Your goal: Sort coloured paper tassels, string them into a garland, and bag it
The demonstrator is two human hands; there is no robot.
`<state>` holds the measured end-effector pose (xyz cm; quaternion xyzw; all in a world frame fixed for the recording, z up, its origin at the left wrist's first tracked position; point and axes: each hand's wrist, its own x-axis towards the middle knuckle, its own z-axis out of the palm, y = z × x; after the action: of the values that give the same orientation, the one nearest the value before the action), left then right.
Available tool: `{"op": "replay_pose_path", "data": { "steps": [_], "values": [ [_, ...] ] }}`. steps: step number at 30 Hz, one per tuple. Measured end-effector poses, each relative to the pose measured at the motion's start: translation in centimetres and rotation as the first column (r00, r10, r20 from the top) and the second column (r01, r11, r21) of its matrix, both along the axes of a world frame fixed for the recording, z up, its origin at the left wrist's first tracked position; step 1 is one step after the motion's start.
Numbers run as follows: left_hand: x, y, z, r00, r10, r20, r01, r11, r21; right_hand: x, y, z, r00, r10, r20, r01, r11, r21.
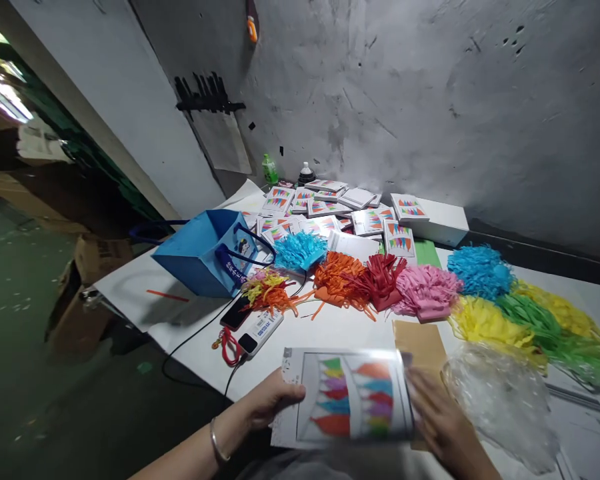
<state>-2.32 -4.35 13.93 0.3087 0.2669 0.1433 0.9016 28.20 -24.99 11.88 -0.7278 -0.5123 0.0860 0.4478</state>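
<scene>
Both my hands hold a white printed card showing coloured tassel flags, low at the front of the table. My left hand, with a metal bangle on the wrist, grips the card's left edge, fingers closed on it. My right hand is blurred and lies against the card's right edge, fingers curled on it. A brown paper sheet lies just behind the card, and a heap of clear plastic bags sits to the right.
Piles of paper tassels, among them orange, red, pink, blue and yellow, cross the white table. Stacked printed packs lie behind. A blue gift bag, a phone and a power bank sit left.
</scene>
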Motion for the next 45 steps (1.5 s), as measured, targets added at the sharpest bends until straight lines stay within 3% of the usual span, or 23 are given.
{"op": "replay_pose_path", "data": {
  "steps": [2, 3, 4, 6, 7, 9, 12, 15, 19, 21, 23, 24, 26, 28, 30, 32, 34, 36, 39, 42, 44, 45],
  "values": [
    [-0.1, -0.3, -2.5, 0.990, 0.138, -0.010, -0.138, 0.987, -0.087, 1.0, 3.1, -1.3, 0.992, -0.005, 0.126, 0.001, 1.000, 0.029],
    [0.2, -0.8, -4.0, 0.978, 0.205, -0.023, -0.206, 0.969, -0.134, 0.4, 4.7, -2.0, 0.978, -0.053, 0.202, 0.042, 0.997, 0.058],
    [0.8, -1.4, -5.6, 0.961, 0.274, -0.044, -0.278, 0.945, -0.174, -1.1, 6.4, -2.7, 0.979, 0.015, 0.202, -0.019, 1.000, 0.015],
    [2.3, -3.0, -8.4, 0.901, 0.421, -0.103, -0.434, 0.874, -0.219, -5.6, 10.0, -4.2, 0.949, 0.248, 0.196, -0.219, 0.963, -0.160],
    [3.0, -3.7, -9.6, 0.862, 0.489, -0.135, -0.507, 0.832, -0.226, -8.1, 11.8, -5.0, 0.932, 0.303, 0.198, -0.248, 0.933, -0.260],
    [3.8, -4.7, -11.2, 0.838, 0.515, -0.181, -0.546, 0.785, -0.294, -12.4, 14.9, -6.9, 0.936, 0.302, 0.182, -0.198, 0.877, -0.438],
    [3.5, -5.0, -11.9, 0.898, 0.390, -0.202, -0.439, 0.769, -0.465, -15.1, 17.2, -9.6, 0.929, 0.326, 0.173, -0.179, 0.808, -0.562],
    [2.8, -4.6, -12.1, 0.919, 0.350, -0.184, -0.393, 0.766, -0.508, -15.0, 17.4, -11.4, 0.922, 0.334, 0.197, -0.174, 0.809, -0.561],
    [2.9, -4.2, -13.0, 0.922, 0.349, -0.168, -0.385, 0.785, -0.484, -14.5, 17.4, -11.7, 0.930, 0.314, 0.192, -0.166, 0.824, -0.541],
    [3.0, -4.1, -13.5, 0.915, 0.359, -0.185, -0.403, 0.786, -0.468, -14.0, 16.9, -11.3, 0.929, 0.340, 0.148, -0.236, 0.849, -0.472],
    [3.0, -4.0, -13.6, 0.905, 0.375, -0.200, -0.425, 0.792, -0.438, -13.1, 15.6, -10.9, 0.947, 0.307, 0.093, -0.265, 0.913, -0.308],
    [3.0, -3.9, -13.5, 0.903, 0.384, -0.192, -0.430, 0.799, -0.420, -12.6, 14.7, -10.7, 0.974, 0.223, 0.049, -0.209, 0.956, -0.205],
    [3.1, -3.9, -12.8, 0.909, 0.392, -0.139, -0.415, 0.829, -0.376, -11.6, 12.8, -10.3, 0.988, -0.055, -0.143, 0.047, 0.997, -0.054],
    [3.0, -4.1, -11.9, 0.930, 0.361, -0.067, -0.363, 0.876, -0.318, -11.1, 11.3, -10.0, 0.857, -0.247, -0.453, 0.240, 0.968, -0.073],
    [2.8, -4.2, -11.0, 0.960, 0.279, -0.021, -0.274, 0.926, -0.259, -10.9, 10.5, -9.6, 0.663, -0.239, -0.710, 0.190, 0.970, -0.150],
    [2.0, -4.0, -10.2, 0.978, 0.205, -0.026, -0.206, 0.958, -0.198, -11.0, 10.1, -9.0, 0.529, -0.180, -0.829, 0.086, 0.984, -0.158],
    [0.8, -3.2, -9.6, 0.978, 0.199, -0.057, -0.204, 0.973, -0.105, -11.0, 9.5, -8.3, 0.513, -0.153, -0.845, 0.060, 0.988, -0.142],
    [0.0, -2.1, -9.0, 0.977, 0.200, -0.074, -0.197, 0.979, 0.042, -11.1, 8.8, -7.6, 0.558, -0.099, -0.824, 0.005, 0.993, -0.117],
    [0.4, -1.1, -8.0, 0.973, 0.194, -0.128, -0.141, 0.929, 0.342, -11.2, 7.8, -7.2, 0.620, 0.012, -0.784, -0.127, 0.988, -0.086],
    [2.0, -1.5, -7.0, 0.956, 0.220, -0.194, -0.054, 0.782, 0.620, -11.1, 7.6, -7.0, 0.658, -0.066, -0.750, 0.015, 0.997, -0.074],
    [2.9, -2.0, -6.7, 0.961, 0.205, -0.186, -0.017, 0.715, 0.698, -11.0, 7.6, -6.9, 0.649, -0.149, -0.746, 0.105, 0.989, -0.107],
    [3.2, -2.2, -6.6, 0.959, 0.224, -0.171, -0.039, 0.705, 0.709, -11.0, 7.5, -6.9, 0.634, -0.146, -0.760, 0.084, 0.989, -0.120]
  ]
}}
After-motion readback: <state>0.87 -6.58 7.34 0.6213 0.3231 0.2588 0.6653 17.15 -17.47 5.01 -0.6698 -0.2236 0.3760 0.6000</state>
